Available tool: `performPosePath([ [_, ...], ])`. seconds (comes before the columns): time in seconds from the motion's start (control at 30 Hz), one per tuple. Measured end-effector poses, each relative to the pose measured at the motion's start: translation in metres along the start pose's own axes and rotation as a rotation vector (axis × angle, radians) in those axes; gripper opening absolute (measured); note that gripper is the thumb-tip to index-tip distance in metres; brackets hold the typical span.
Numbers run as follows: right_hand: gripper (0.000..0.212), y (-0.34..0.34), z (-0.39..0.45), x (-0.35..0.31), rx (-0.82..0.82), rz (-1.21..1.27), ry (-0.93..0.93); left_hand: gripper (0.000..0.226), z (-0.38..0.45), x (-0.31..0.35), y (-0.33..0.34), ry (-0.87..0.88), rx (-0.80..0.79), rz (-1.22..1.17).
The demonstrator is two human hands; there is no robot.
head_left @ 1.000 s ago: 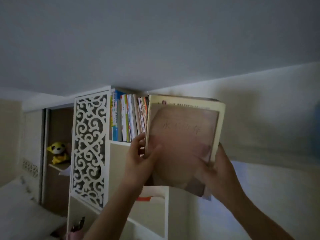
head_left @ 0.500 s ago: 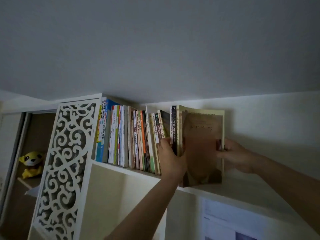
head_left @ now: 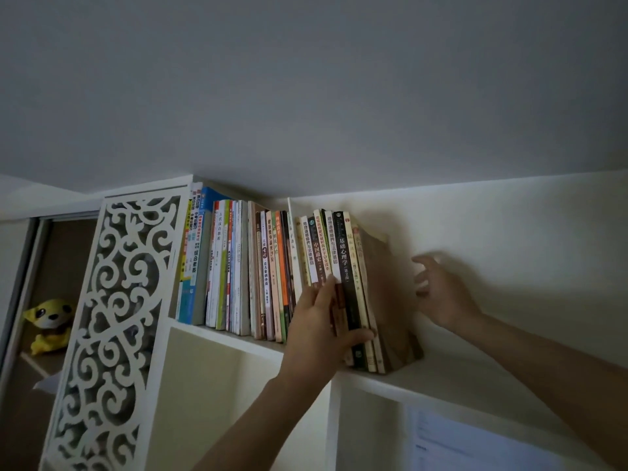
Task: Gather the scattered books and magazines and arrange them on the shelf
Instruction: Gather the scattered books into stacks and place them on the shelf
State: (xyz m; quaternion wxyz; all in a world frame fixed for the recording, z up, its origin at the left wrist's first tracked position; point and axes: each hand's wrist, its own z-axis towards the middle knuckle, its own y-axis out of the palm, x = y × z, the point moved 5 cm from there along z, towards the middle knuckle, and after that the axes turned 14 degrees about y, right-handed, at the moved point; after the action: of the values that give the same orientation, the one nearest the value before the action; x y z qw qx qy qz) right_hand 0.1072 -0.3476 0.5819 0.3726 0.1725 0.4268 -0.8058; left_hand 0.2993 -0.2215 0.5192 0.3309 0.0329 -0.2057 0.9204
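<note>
At the centre of the frame, the left hand [head_left: 319, 321] presses the spines of the books [head_left: 343, 266] standing on the white shelf [head_left: 452, 379]. The brown book [head_left: 390, 300] stands at the right end of the row, and the right hand [head_left: 441, 294] hovers near it, fingers spread, holding nothing.

- The shelf [head_left: 424, 379] is white.
- The side panel [head_left: 112, 321] at its left end is white, cut through in a curling scroll pattern.
- The row of books [head_left: 238, 266] shows spines in blue, yellow, green, orange, white and cream.
- The book [head_left: 346, 277] near the right end of the row has a black spine with white lettering.
- The last book [head_left: 390, 300] on the right has a brown cover.
- The soft toy [head_left: 49, 322] past the panel is yellow with dark eyes.
- The wall [head_left: 509, 232] is cream; the ceiling [head_left: 306, 79] is grey.
</note>
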Motion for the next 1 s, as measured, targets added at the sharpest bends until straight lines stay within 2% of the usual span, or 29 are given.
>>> performPosePath([
  [0.03,0.076,0.000,-0.010,-0.009,0.054,-0.074,-0.084,0.097,-0.002,-0.002,0.002,0.018,0.001,-0.008],
  [0.07,0.079,0.001,-0.021,-0.017,0.014,-0.062,-0.128,0.099,-0.004,-0.004,0.002,0.054,0.000,-0.005],
  [0.13,0.088,0.005,-0.049,-0.031,-0.206,0.046,-0.161,0.103,-0.005,-0.008,0.003,0.158,-0.023,0.030],
  [0.2,0.100,0.010,-0.074,-0.043,-0.343,0.005,-0.254,0.102,-0.005,-0.011,0.003,0.252,-0.082,0.058],
  [0.27,0.112,0.018,-0.083,-0.042,-0.346,-0.097,-0.326,0.098,-0.002,-0.014,0.004,0.319,-0.126,0.076],
  [0.33,0.120,0.026,-0.080,-0.035,-0.325,-0.136,-0.321,0.096,0.001,-0.019,0.007,0.355,-0.124,0.127],
  [0.5,0.120,0.030,-0.066,-0.026,-0.327,-0.126,-0.269,0.098,0.006,-0.026,0.013,0.378,-0.093,0.285],
  [0.6,0.117,0.032,-0.069,-0.025,-0.323,-0.123,-0.241,0.100,0.004,-0.025,0.013,0.359,-0.180,0.282],
  [0.7,0.109,0.036,-0.079,-0.031,-0.314,-0.118,-0.204,0.102,0.003,-0.016,0.010,0.302,-0.241,0.374],
  [0.77,0.093,0.036,-0.095,-0.034,-0.274,-0.147,-0.168,0.098,0.002,-0.002,0.010,0.219,-0.305,0.485],
  [0.8,0.077,0.032,-0.106,-0.034,-0.261,-0.173,-0.159,0.093,-0.001,0.010,0.009,0.187,-0.324,0.552],
  [0.87,0.036,0.013,-0.137,-0.032,-0.232,-0.278,-0.177,0.067,-0.014,0.047,0.008,0.203,-0.303,0.643],
  [0.93,0.024,-0.020,-0.177,-0.019,-0.079,-0.405,-0.295,0.039,-0.037,0.093,0.013,0.256,-0.253,0.548],
  [1.0,0.018,-0.056,-0.231,0.007,0.082,-0.443,-0.411,0.025,-0.072,0.139,0.029,0.273,-0.295,0.340],
])
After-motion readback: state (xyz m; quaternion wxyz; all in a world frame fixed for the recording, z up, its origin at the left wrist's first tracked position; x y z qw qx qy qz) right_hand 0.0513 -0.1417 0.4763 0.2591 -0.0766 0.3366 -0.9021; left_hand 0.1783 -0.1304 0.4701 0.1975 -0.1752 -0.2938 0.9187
